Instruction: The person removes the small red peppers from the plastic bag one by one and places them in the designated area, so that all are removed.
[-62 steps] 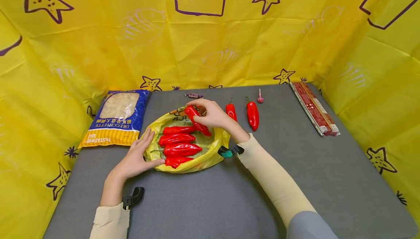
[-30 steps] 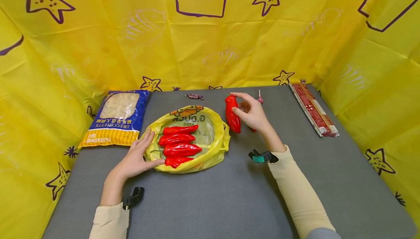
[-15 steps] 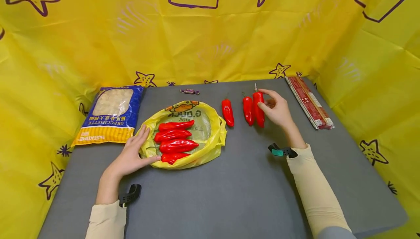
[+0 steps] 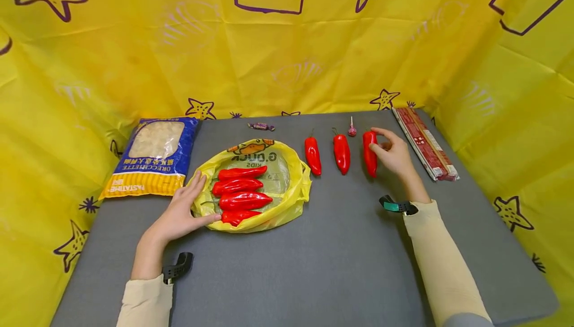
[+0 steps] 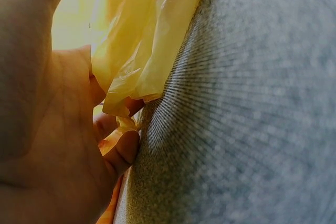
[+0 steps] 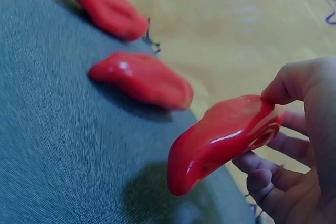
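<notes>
The right hand [image 4: 394, 155] grips a red pepper [image 4: 369, 153] right of the yellow bag [image 4: 296, 192]; the left hand [image 4: 181, 212] lies flat on the bag's edge

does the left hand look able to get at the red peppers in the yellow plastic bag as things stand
Probably yes. The left hand rests on the rim of the yellow plastic bag, which lies open on the grey table. The four red peppers inside are uncovered, right beside its fingers, with nothing between.
</notes>
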A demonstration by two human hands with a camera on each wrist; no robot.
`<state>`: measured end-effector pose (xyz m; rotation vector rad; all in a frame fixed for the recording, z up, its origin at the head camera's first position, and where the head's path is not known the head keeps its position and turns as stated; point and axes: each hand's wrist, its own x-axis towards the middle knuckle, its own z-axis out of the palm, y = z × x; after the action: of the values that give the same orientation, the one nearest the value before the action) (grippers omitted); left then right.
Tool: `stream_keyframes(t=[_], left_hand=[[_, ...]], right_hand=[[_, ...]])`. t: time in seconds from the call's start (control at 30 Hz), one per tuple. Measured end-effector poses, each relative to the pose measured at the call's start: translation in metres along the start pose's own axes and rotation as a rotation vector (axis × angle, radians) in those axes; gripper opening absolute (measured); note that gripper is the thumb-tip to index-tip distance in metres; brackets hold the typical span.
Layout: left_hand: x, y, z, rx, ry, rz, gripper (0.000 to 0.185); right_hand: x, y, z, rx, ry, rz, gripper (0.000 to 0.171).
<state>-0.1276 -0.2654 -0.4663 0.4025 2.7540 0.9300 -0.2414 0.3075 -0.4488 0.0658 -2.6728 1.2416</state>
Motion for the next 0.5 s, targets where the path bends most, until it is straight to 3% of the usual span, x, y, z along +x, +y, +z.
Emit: stream_keyframes(t=[0.2,0.5], left_hand=[[0.000,-0.001,0.002,-0.008,0.005,0.001,0.114],[-0.001,0.000,0.001,0.003,0.008,-0.015,0.114]], right_hand=[[0.015,0.012,0.005,-0.051,-0.074,0.035,0.049],[0.026,0.027,0.011,-0.074,-0.079,0.058,0.047]])
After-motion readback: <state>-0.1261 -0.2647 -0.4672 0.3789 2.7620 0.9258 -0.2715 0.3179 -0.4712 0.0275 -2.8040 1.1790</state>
